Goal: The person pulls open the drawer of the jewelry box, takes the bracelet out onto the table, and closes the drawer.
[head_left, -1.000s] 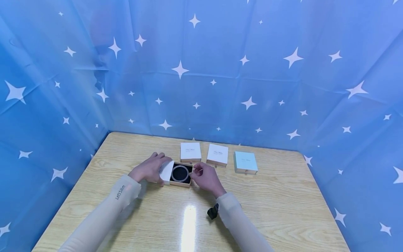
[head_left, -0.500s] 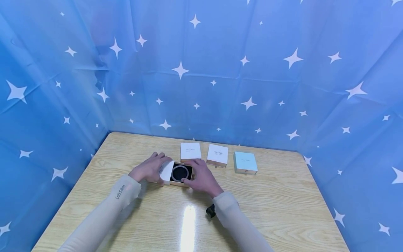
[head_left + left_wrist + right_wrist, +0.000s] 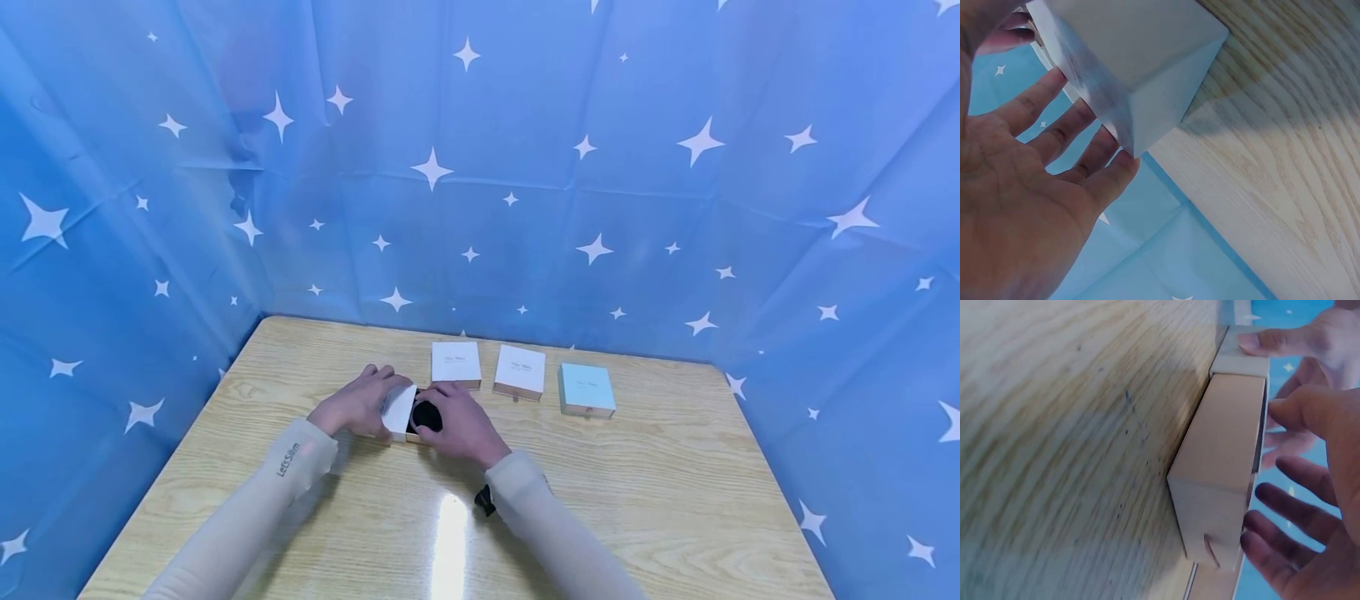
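My left hand grips the white sleeve of a small drawer box, thumb on the near side and fingers on the far side. The box's tan drawer is pulled out toward the right and has a small ribbon tab on its end. Inside is a black cushion with a pale ring, like a bangle, around it. My right hand hangs over the drawer, covering its right part. Its fingers are spread and slightly bent, the thumb at the near rim; whether they touch the bangle is hidden.
Two white boxes and a mint-green box lie behind and to the right on the wooden table. A blue star-patterned curtain surrounds the table. A black object sits at my right cuff.
My right hand has moved left from the drawer's right end to over the bangle, with thumb and fingers spread wider. My left hand and the box have stayed in place.
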Available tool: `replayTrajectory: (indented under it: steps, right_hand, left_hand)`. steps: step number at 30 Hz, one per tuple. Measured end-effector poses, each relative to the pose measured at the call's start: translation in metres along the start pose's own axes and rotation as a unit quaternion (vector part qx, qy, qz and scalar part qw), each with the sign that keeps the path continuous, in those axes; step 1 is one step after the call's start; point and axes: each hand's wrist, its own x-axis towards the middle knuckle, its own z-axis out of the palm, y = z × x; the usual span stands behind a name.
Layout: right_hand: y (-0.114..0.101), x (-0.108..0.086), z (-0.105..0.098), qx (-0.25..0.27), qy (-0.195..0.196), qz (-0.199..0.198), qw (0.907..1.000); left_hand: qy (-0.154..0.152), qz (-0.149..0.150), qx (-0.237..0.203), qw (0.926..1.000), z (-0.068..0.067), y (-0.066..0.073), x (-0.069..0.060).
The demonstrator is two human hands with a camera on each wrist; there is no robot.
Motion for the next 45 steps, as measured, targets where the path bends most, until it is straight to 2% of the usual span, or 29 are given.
replayTrajectory:
  steps: [9,21,29,37,45]
  right_hand:
    - [-0.009,0.008,0.002,-0.041,-0.017,0.038,0.9983]
    - [-0.024,0.021,0.001,-0.085,-0.042,0.079,0.9923]
    - [-0.026,0.027,-0.002,-0.118,-0.052,0.067,0.9894]
    - [-0.020,0.031,0.000,-0.112,-0.050,0.057,0.9908]
    - [-0.018,0.029,0.002,-0.088,-0.032,0.075,0.9928]
  left_hand:
    - [0.000,-0.008,-0.003,1.0000,-0.001,0.001,0.000]
    - [0.016,0.003,-0.008,0.9998,0.000,0.001,-0.001]
    - [0.012,-0.005,-0.009,0.9999,-0.001,0.003,-0.001]
    - [0.015,-0.001,-0.003,0.9999,0.000,0.001,0.000]
    - [0.016,-0.001,-0.004,0.9999,-0.001,0.003,-0.002]
